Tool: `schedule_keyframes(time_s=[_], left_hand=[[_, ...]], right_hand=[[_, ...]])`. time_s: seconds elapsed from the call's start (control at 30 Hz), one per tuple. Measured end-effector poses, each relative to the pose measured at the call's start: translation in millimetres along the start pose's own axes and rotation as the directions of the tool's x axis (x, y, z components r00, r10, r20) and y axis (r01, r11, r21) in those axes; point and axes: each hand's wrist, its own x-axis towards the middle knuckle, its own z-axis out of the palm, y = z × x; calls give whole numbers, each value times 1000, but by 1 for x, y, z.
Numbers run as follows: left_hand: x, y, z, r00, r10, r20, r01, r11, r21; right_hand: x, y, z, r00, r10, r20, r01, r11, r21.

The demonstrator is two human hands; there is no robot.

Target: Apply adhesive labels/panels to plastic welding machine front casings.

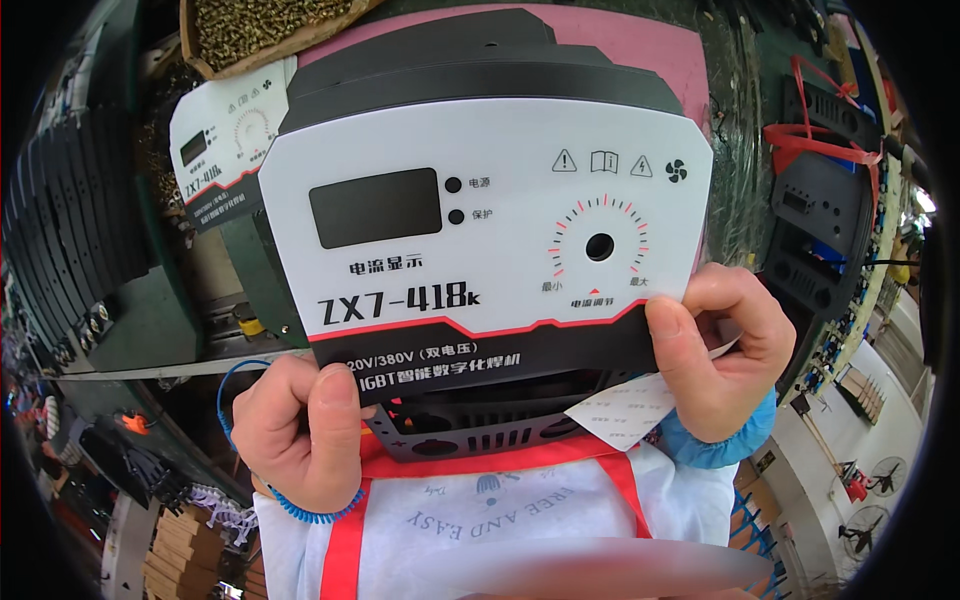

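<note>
A white-and-black front-panel sticker (480, 290) spans the middle of the head view, with a dark display window and a dial ring around a small hole. My left hand (305, 430) pinches its lower left corner, thumb on top. At the lower right corner, my right hand (720, 350) grips it between thumb and bent fingers. A piece of pale printed backing paper (625, 412) hangs below my right hand. Behind the sticker's upper edge show dark panels (440, 60). Below its lower edge, a black slotted panel (490, 435) is partly hidden.
A carton of brass-coloured screws (265, 30) stands at the far left, beside another front-panel sticker (225, 140). Dark plates (80, 200) stand in a row on the left. A pink sheet (640, 40) lies on the bench. Black panels (820, 210) with red straps are at right.
</note>
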Motion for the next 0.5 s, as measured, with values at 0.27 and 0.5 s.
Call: schedule_keyframes(time_s=[0.27, 0.5], left_hand=[[14, 16, -1, 975, 210, 69, -218, 867, 449], [33, 23, -15, 935, 286, 211, -349, 625, 698]], right_hand=[[5, -16, 5, 1000, 30, -1, -30, 994, -101], [4, -12, -1, 998, -35, 56, 52, 938, -344]])
